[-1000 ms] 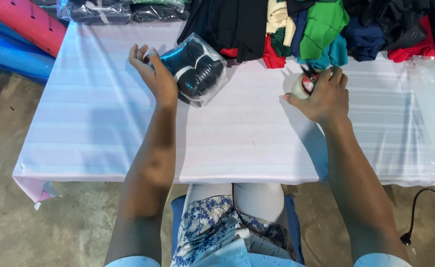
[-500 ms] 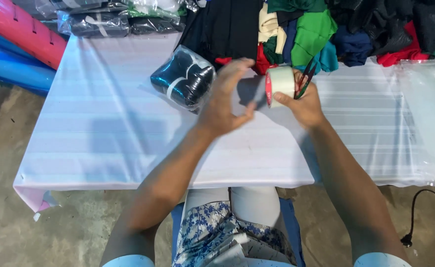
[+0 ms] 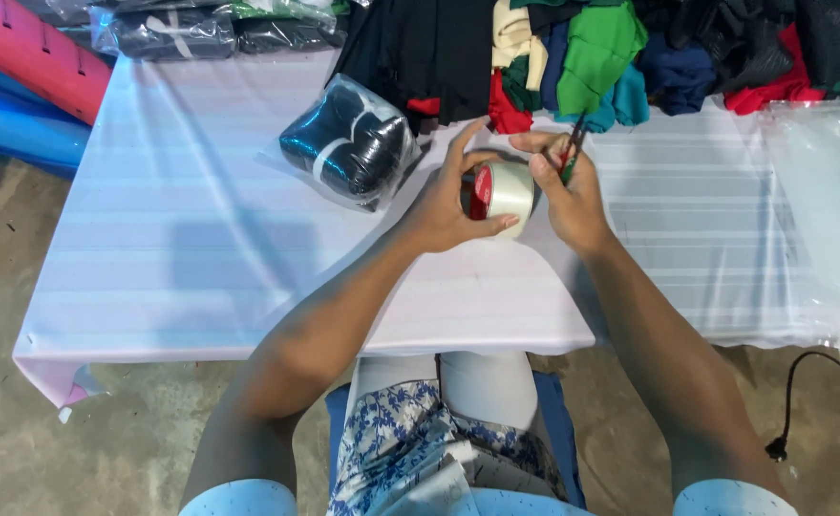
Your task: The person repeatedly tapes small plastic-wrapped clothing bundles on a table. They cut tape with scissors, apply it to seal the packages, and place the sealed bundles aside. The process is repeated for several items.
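Both hands meet over the middle of the white-covered table (image 3: 200,248). My left hand (image 3: 444,205) grips a roll of clear tape (image 3: 504,193) with a red core, fingers wrapped around its side. My right hand (image 3: 561,186) touches the roll's right edge and also holds a thin pair of scissors (image 3: 573,143) that points up and away. A clear plastic bag of folded dark garments (image 3: 348,143) lies just left of my left hand, apart from it.
A heap of coloured clothes (image 3: 592,48) runs along the table's far edge, with more bagged garments (image 3: 167,33) at far left. Clear plastic sheeting (image 3: 826,201) covers the right end. Red and blue rolls (image 3: 28,86) lie left; a black power cord (image 3: 797,401) on the floor.
My left hand let go of the bagged garments and moved right to the tape roll. My right hand lifted the roll off the table; both hands now hold it together.
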